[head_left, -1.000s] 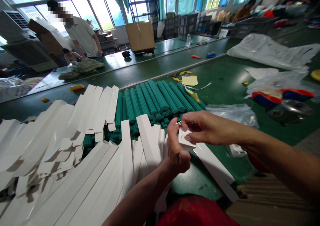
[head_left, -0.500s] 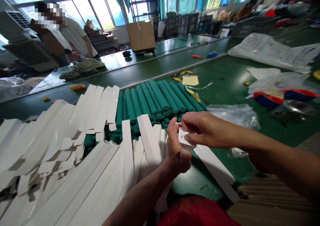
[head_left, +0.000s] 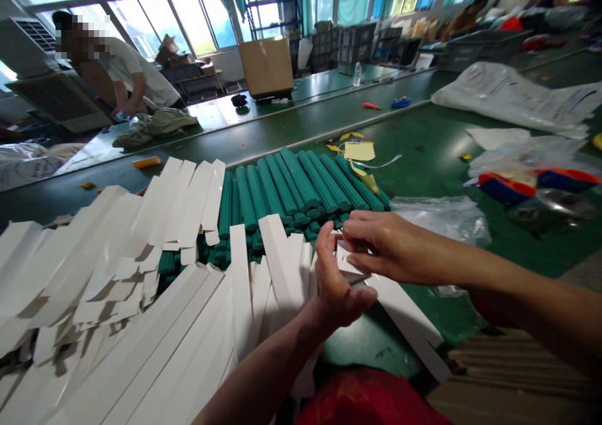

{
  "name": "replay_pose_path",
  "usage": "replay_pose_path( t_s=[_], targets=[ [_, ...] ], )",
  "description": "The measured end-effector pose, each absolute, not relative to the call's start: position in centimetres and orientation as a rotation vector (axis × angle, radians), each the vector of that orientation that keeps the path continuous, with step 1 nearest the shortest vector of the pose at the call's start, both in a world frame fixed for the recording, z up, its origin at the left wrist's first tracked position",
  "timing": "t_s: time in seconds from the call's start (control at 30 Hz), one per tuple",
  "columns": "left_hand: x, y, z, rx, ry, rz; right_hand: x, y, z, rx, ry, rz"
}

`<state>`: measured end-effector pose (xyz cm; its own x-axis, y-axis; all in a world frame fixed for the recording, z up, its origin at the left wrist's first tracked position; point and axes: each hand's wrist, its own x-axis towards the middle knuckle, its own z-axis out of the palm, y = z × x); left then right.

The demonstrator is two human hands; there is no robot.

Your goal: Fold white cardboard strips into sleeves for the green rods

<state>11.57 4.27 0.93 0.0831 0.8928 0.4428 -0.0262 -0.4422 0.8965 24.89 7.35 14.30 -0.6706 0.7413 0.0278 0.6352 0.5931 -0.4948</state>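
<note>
A narrow white cardboard box (head_left: 350, 264) points its end up toward me between my hands; most of its length is hidden. My left hand (head_left: 335, 281) wraps its fingers around the far left side of the box, thumb out along the near side. Bent over the top, my right hand (head_left: 388, 243) has its fingers and thumb pinched at the end of the box, where the flaps are. Behind the hands lies a stack of green ribbed rods (head_left: 294, 183). More white boxes (head_left: 282, 262) lie close to my left hand.
Long white cartons (head_left: 155, 331) pile up on the left of the green table (head_left: 414, 143). A clear plastic bag (head_left: 442, 215) lies right of my hands, with blue-and-orange objects (head_left: 505, 187) further right. Brown cardboard (head_left: 517, 362) is stacked at lower right. A person (head_left: 136, 74) stands across the table.
My left thumb has stretched out to the right, away from its fingers. My right fingers have shifted only slightly at the box end. The person across the table has leaned forward.
</note>
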Motion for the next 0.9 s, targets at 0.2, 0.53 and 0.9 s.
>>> replay_pose_path(
  t_s=[0.2,0.53,0.9],
  targets=[
    [11.8,3.6,0.3,1.822,1.142,1.582,24.8,7.3,14.3,-1.157,-2.611,0.657],
    [13.2,3.6,-0.2,1.94,1.262,1.828,24.3,6.6,14.4,-1.246,-2.607,0.588],
    [13.1,3.2,0.2,1.982,1.378,1.859,24.3,7.1,14.7,-1.191,-2.681,0.614]
  ],
)
